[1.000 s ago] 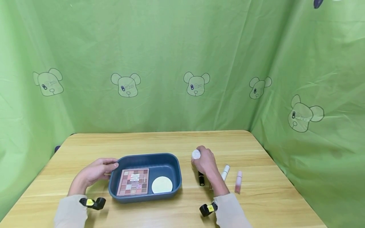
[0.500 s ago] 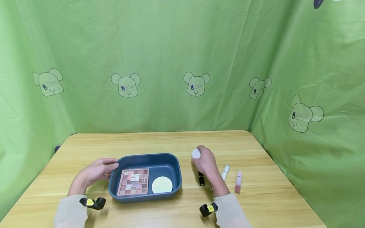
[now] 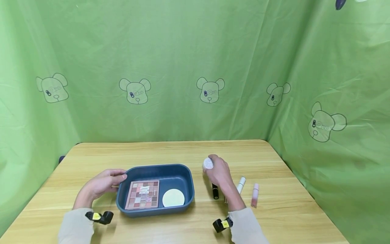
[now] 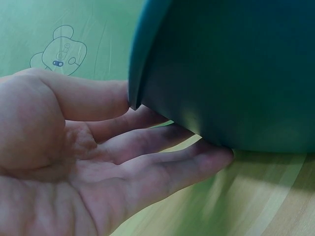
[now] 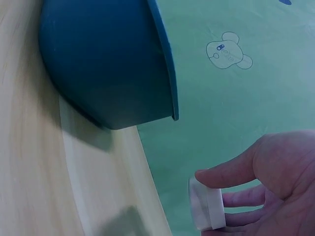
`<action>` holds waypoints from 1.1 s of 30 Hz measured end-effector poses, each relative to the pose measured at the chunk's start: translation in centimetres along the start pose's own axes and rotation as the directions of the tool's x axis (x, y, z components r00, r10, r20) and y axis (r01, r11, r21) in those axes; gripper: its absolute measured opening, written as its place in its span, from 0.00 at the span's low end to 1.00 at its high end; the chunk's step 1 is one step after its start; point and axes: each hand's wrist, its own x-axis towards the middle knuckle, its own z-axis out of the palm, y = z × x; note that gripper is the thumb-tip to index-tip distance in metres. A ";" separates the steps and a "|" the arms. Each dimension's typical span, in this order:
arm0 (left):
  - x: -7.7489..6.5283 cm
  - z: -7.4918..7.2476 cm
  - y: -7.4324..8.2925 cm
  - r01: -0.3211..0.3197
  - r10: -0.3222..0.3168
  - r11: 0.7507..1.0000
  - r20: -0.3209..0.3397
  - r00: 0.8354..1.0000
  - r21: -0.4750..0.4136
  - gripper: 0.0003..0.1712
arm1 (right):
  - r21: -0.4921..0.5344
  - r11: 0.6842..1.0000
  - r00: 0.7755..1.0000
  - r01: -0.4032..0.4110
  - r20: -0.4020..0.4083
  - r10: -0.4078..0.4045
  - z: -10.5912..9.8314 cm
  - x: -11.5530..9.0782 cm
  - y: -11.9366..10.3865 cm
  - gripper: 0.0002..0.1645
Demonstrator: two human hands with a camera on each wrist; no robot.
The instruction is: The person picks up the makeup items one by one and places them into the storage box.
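Observation:
My right hand [image 3: 218, 171] holds a small round jar [image 3: 208, 163] to the right of the blue bin [image 3: 192, 189]. The jar has a white lid facing up and a paler, clear-looking base, seen side-on in the right wrist view. Thumb and fingers grip its side above the table. At the bin's left end, my left hand [image 4: 98, 142] rests its thumb at the rim and its nearly straight fingers low against the outer wall. Inside the bin lie an eyeshadow palette [image 3: 142, 195] and a round cream-white disc [image 3: 173, 198].
Below my right hand lies a black tube [image 3: 215, 191]. Partly behind the right forearm is a white tube [image 3: 241, 184], with a pink lip gloss tube [image 3: 255, 195] further right. Green curtain [image 3: 170, 51] hangs behind the wooden table [image 3: 170, 152].
My right hand has shifted slightly left and away from me with the jar. The left hand and the bin hold still.

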 end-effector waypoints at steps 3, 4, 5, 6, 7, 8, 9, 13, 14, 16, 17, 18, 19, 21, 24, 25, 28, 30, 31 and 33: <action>0.0 0.0 0.0 0.001 -0.001 1.000 0.000 1.000 -0.002 0.33 | 0.010 1.000 1.000 0.015 0.000 -0.015 0.0 -0.2 -0.4 0.39; 0.0 0.0 0.0 -0.001 0.001 1.000 0.002 1.000 -0.001 0.33 | 0.012 1.000 1.000 0.020 -0.002 -0.020 0.0 -0.2 -0.6 0.39; 0.0 0.1 0.1 0.002 -0.002 1.000 -0.001 1.000 -0.005 0.33 | 0.012 1.000 1.000 0.027 -0.004 -0.027 0.0 -0.3 -0.7 0.39; 0.0 0.1 0.1 0.001 -0.001 1.000 -0.001 1.000 -0.003 0.33 | 0.010 0.999 0.999 0.032 -0.006 -0.032 0.0 -0.3 -0.8 0.39; 0.0 0.1 0.1 0.003 -0.003 1.000 -0.002 1.000 -0.004 0.33 | 0.012 0.999 0.999 0.036 -0.010 -0.036 0.0 -0.4 -0.9 0.39; 0.0 0.1 0.1 0.003 -0.003 1.000 -0.002 1.000 -0.002 0.33 | 0.013 0.999 0.999 0.041 -0.014 -0.041 0.0 -0.4 -1.0 0.39; 0.0 0.1 0.1 0.003 -0.003 1.000 -0.003 1.000 -0.002 0.33 | 0.012 0.999 0.999 0.048 -0.017 -0.048 0.0 -0.4 -1.1 0.39; 0.0 0.2 0.1 0.006 -0.006 1.000 -0.009 1.000 -0.001 0.32 | 0.021 0.998 0.998 0.062 -0.026 -0.062 0.2 -0.6 -1.5 0.39; 0.0 0.1 0.1 0.005 -0.005 1.000 -0.009 1.000 0.000 0.32 | 0.023 0.998 0.998 0.066 -0.026 -0.065 0.2 -0.6 -1.6 0.39; 0.0 0.1 0.1 0.006 -0.006 1.000 -0.012 1.000 0.001 0.33 | 0.028 0.997 0.998 0.067 -0.023 -0.066 0.2 -0.7 -1.8 0.39; 0.0 0.1 0.1 0.006 -0.006 1.000 -0.013 1.000 0.003 0.33 | 0.031 0.997 0.998 0.068 -0.021 -0.067 0.2 -0.8 -2.0 0.40; 0.0 0.2 0.1 0.006 -0.006 1.000 -0.015 1.000 0.002 0.32 | 0.036 0.997 0.998 0.068 -0.020 -0.067 0.2 -0.9 -2.1 0.40; 0.0 0.2 0.1 0.006 -0.006 1.000 -0.016 1.000 0.003 0.33 | 0.041 0.997 0.998 0.068 -0.018 -0.067 0.2 -1.0 -2.3 0.40; 0.0 0.2 0.1 0.007 -0.007 1.000 -0.019 1.000 0.003 0.32 | 0.053 0.996 0.998 0.067 -0.013 -0.066 0.1 -1.2 -2.6 0.39; -0.1 0.2 0.2 0.009 -0.009 1.000 -0.022 1.000 0.001 0.32 | 0.066 0.995 0.997 0.072 -0.009 -0.072 0.1 -1.4 -3.0 0.39; -0.1 0.3 0.2 0.010 -0.010 1.000 -0.022 1.000 0.001 0.32 | 0.069 0.995 0.997 0.075 -0.008 -0.074 0.1 -1.5 -3.1 0.39; -0.1 0.2 0.1 0.008 -0.008 1.000 -0.020 1.000 -0.001 0.32 | 0.071 0.994 0.996 0.087 -0.006 -0.087 0.3 -1.6 -3.4 0.39; -0.1 0.2 0.1 0.006 -0.006 1.000 -0.016 1.000 -0.002 0.32 | 0.074 0.993 0.996 0.091 -0.004 -0.091 0.4 -1.7 -3.6 0.39; -0.1 0.2 0.1 0.003 -0.003 1.000 -0.013 1.000 -0.003 0.33 | 0.077 0.993 0.996 0.093 -0.003 -0.093 0.4 -1.8 -3.6 0.39; -0.1 0.1 0.1 -0.002 0.002 1.000 -0.007 1.000 0.000 0.33 | 0.083 0.992 0.995 0.095 0.001 -0.095 0.4 -1.9 -3.8 0.39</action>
